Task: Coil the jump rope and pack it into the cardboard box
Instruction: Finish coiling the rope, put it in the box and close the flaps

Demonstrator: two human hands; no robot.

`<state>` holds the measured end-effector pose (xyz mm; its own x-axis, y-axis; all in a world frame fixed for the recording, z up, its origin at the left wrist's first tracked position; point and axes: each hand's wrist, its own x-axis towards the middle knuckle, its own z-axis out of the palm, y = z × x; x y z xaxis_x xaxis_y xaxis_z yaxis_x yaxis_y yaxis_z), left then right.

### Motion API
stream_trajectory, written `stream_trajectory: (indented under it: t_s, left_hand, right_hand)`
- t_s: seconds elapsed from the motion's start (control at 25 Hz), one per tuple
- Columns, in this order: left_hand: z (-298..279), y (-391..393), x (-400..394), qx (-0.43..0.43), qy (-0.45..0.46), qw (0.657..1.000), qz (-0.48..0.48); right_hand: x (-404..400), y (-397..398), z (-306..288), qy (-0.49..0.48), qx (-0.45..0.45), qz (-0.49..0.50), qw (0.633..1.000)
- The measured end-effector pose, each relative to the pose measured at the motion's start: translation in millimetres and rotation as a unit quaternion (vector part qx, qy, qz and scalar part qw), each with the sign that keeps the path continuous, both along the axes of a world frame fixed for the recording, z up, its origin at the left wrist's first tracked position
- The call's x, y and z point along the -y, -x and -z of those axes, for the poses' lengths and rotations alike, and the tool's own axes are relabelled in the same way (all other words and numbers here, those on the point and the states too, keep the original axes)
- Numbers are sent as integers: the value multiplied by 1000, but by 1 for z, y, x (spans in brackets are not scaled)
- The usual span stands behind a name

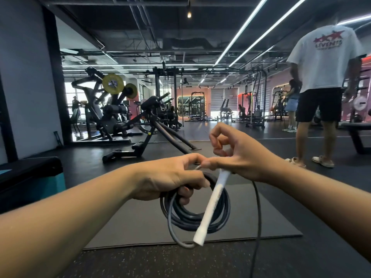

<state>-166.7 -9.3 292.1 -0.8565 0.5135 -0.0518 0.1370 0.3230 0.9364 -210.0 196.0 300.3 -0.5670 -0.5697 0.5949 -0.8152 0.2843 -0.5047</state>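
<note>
While you hold it up in front of you, count one jump rope (195, 215): several dark loops gathered in a coil, one white handle (211, 205), and one loose strand trailing down toward the floor on the right. Your left hand (170, 179) has its fingers curled round the top of the coil. Your right hand (239, 155) pinches the upper end of the handle, its other fingers lifted and bent. The handle's long axis runs diagonally, top end at your right hand, free end pointing down and to the left across the coil. Below lies one grey mat (140, 221) on a dark speckled gym floor (200, 263). Weight machines (112, 109) stand behind, and a person in a white shirt (323, 59) stands to the right.
</note>
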Motion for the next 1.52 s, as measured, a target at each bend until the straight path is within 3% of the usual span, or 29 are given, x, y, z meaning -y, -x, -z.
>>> stream_trajectory:
  t_s: [0.12,0.28,0.52,0.68,0.8,0.88,1.04,1.16,1.28,1.36,1.52]
  left_hand:
    - [2,-6,-10,25,7,999,25]
    - [5,-1,-10,-16,-7,1000,-19]
    - [-6,1,8,-117,17,992,-50]
    - [-10,4,13,-130,-39,989,-64]
    - [-8,7,15,-136,-138,976,-102]
    - [-9,9,16,-122,-266,947,-135]
    - [-14,13,7,-100,-505,829,-219]
    - [-10,19,-16,-79,-574,756,-303]
    - [-5,21,-35,-72,-611,698,-366]
    - [-3,19,-45,-73,-615,688,-378]
    - [10,11,-54,-58,-567,720,-397]
  right_hand:
    - [11,3,6,46,-66,23,997]
    - [18,-1,3,7,-136,49,990]
    - [6,-3,0,0,-14,52,999]
    - [2,1,-6,48,105,28,993]
    - [-2,4,-8,51,113,64,990]
    - [-11,8,-4,69,128,73,987]
    - [-17,14,20,186,262,-3,947]
    - [9,3,44,233,363,-168,887]
    - [47,-12,57,254,356,-234,868]
    - [71,-20,58,309,352,-172,867]
    - [90,-27,53,472,405,-27,783]
